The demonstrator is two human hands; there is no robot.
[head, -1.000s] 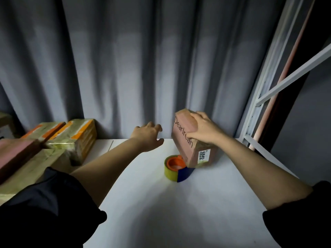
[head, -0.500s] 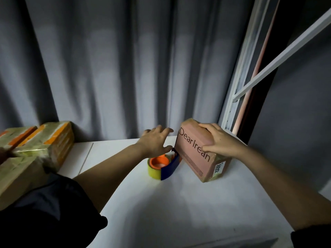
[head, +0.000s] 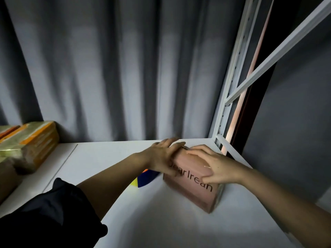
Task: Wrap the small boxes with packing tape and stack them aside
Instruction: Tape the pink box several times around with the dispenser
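On white tabletop (head: pixel 161 221), pink cardboard box (head: pixel 195 185) lies gripped by right hand (head: pixel 215 167); left hand (head: pixel 164 158) rests flat-fingered on it. Step: positioning (untaped yet). Next: grab tape roll (head: pixel 143 179).

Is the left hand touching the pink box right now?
Touching. The head view shows the left hand laid over the pink box's near-left top edge, covering the first printed letters.

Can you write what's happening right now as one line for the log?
step: steadying box | left hand: on pink box | right hand: holding box top | tape roll: behind left wrist | wrapped boxes: far left
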